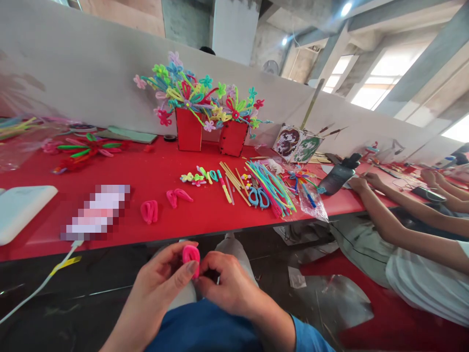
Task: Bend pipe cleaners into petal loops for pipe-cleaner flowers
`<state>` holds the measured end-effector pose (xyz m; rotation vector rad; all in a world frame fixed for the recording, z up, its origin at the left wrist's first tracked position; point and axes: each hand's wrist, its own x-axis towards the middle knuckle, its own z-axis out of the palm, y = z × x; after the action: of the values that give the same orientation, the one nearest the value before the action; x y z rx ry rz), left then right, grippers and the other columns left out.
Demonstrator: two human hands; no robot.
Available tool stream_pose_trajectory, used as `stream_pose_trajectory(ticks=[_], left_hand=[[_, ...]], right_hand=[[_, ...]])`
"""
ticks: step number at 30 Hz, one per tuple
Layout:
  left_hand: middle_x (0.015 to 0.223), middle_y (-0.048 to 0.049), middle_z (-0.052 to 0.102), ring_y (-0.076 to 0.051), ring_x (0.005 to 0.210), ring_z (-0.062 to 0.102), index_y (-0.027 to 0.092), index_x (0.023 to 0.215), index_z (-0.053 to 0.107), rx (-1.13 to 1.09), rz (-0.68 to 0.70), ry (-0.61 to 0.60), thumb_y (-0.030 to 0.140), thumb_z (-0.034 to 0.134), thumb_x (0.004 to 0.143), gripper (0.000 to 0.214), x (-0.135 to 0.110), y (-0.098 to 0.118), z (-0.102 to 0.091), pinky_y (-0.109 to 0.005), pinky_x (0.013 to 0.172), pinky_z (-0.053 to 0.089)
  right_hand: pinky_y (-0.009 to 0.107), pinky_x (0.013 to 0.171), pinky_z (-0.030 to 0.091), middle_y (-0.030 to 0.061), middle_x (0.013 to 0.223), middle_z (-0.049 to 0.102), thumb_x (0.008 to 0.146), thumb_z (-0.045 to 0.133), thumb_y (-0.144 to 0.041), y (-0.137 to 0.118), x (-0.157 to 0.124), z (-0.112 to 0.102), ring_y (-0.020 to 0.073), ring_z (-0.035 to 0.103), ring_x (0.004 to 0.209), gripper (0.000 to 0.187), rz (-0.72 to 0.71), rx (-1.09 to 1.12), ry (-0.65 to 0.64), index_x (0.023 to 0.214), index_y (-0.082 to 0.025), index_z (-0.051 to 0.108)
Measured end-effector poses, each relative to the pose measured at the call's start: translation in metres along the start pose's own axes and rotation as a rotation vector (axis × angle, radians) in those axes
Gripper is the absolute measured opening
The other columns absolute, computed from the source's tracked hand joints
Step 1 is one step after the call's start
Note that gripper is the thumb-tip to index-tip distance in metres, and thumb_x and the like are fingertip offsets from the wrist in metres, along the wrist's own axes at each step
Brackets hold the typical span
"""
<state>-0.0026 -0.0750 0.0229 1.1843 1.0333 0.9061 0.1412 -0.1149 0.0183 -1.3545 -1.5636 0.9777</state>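
Above my lap, in front of the table edge, my left hand (pixel 166 276) pinches a looped pink pipe cleaner (pixel 191 254) between thumb and fingers. My right hand (pixel 229 283) is closed at the lower end of the same piece, its thumb and forefinger pressed together there. The fingers hide that lower end. On the red table (pixel 205 217) just beyond lie more bent pink pipe cleaner loops (pixel 149 211) and a second pink pair (pixel 179 197). Small pipe cleaner flowers (pixel 196 177) lie behind them.
Blue-handled scissors (pixel 258 197), wooden sticks (pixel 236 181) and a bundle of coloured pipe cleaners (pixel 273 188) lie mid-table. Red boxes (pixel 189 129) hold pipe cleaner flowers. A phone (pixel 97 212) with a cable is at left. A dark bottle (pixel 339 176) stands near another person's arms (pixel 388 220) at right.
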Motion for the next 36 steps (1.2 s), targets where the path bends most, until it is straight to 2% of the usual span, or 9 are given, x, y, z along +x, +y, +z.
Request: stream_pose_trajectory(ticks=[3,6,13,20,26,32,36], left_hand=[[0.068,0.0005,0.063,-0.015,0.066,0.057,0.02,0.075,0.064,0.022,0.002,0.042,0.039,0.07,0.065,0.022,-0.001,0.002,0.0,-0.022,0.059,0.047],[0.067,0.0003,0.062,-0.014,0.064,0.056,0.02,0.065,0.063,0.015,0.01,0.048,0.039,0.07,0.065,0.02,0.0,0.004,-0.001,-0.021,0.056,0.047],[0.065,0.0006,0.063,-0.015,0.064,0.056,0.021,0.069,0.067,-0.048,0.004,-0.026,0.035,0.067,0.069,0.014,-0.002,0.012,-0.002,-0.022,0.059,0.047],[0.066,0.0002,0.066,-0.016,0.066,0.058,0.021,0.067,0.067,-0.046,0.009,-0.017,0.034,0.065,0.07,0.014,-0.003,0.014,0.0,-0.022,0.061,0.048],[0.073,0.0007,0.07,-0.017,0.075,0.061,0.023,0.082,0.069,-0.175,-0.088,0.027,0.041,0.071,0.064,0.025,-0.001,0.011,-0.002,-0.022,0.068,0.049],[0.067,0.0022,0.069,-0.015,0.063,0.06,0.022,0.074,0.068,-0.208,-0.151,0.028,0.038,0.074,0.06,0.022,-0.001,0.01,-0.002,-0.02,0.057,0.049],[0.063,0.0033,0.069,-0.015,0.058,0.06,0.022,0.075,0.067,-0.266,-0.176,0.068,0.036,0.075,0.06,0.022,-0.001,0.01,-0.002,-0.022,0.055,0.05]], right_hand=[[0.019,0.054,0.035,-0.0023,0.065,0.051,0.068,0.056,-0.012,0.003,-0.001,0.002,0.0089,0.047,0.058,0.007,-0.024,-0.05,-0.009,0.064,-0.017,0.059],[0.019,0.054,0.036,-0.0026,0.064,0.052,0.069,0.057,-0.012,0.003,-0.001,0.001,0.009,0.048,0.058,0.007,-0.003,-0.024,-0.011,0.066,-0.017,0.061],[0.018,0.053,0.034,-0.0036,0.063,0.05,0.071,0.058,-0.012,0.0,0.0,-0.004,0.008,0.045,0.059,0.008,0.098,0.162,-0.048,0.065,-0.015,0.062],[0.018,0.053,0.034,-0.0032,0.062,0.048,0.072,0.058,-0.02,0.005,0.0,-0.003,0.0083,0.042,0.059,0.009,0.097,0.255,-0.076,0.065,-0.015,0.06],[0.019,0.051,0.032,-0.0039,0.058,0.046,0.07,0.056,-0.023,0.007,0.001,-0.003,0.0077,0.039,0.055,0.012,0.135,0.368,-0.109,0.061,-0.016,0.054],[0.018,0.048,0.031,-0.0045,0.057,0.047,0.068,0.057,-0.022,0.01,-0.001,-0.003,0.0067,0.039,0.052,0.009,0.151,0.412,-0.159,0.063,-0.016,0.054],[0.018,0.047,0.031,-0.0043,0.055,0.049,0.069,0.057,-0.026,0.013,0.002,-0.002,0.006,0.039,0.048,0.011,0.218,0.474,-0.083,0.066,-0.015,0.054]])
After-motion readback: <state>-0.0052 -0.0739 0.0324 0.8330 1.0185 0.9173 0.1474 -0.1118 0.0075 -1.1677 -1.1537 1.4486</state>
